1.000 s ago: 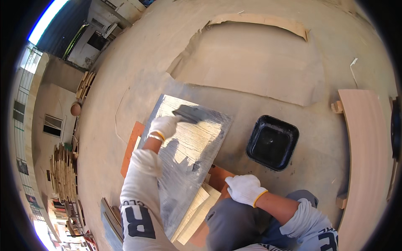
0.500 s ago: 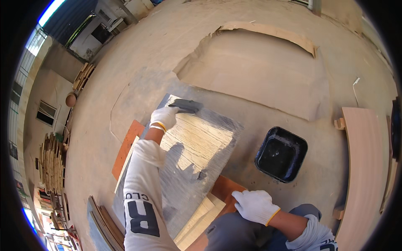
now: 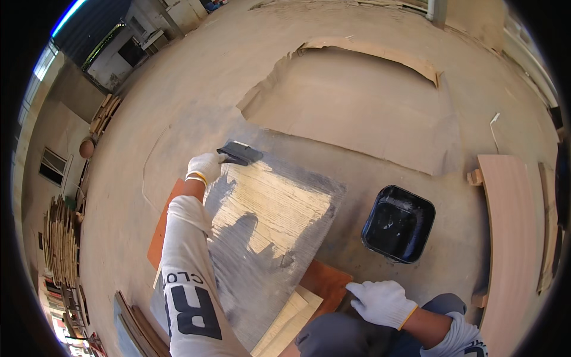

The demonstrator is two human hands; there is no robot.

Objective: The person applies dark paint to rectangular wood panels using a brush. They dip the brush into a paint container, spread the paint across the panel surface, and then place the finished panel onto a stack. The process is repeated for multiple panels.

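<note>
Wood panel (image 3: 270,232) lies flat beneath your outstretched left hand (image 3: 205,168), its far edge at your fingertips. That hand grips a wide dark brush (image 3: 239,153), bristles flat on the corner so stain spreads evenly. Right hand (image 3: 380,302) rests open, palm down, by the near edge, likely bracing you; black tub (image 3: 398,223) sits just beyond it. Since half a second ago, the brush has travelled farther from you.
</note>
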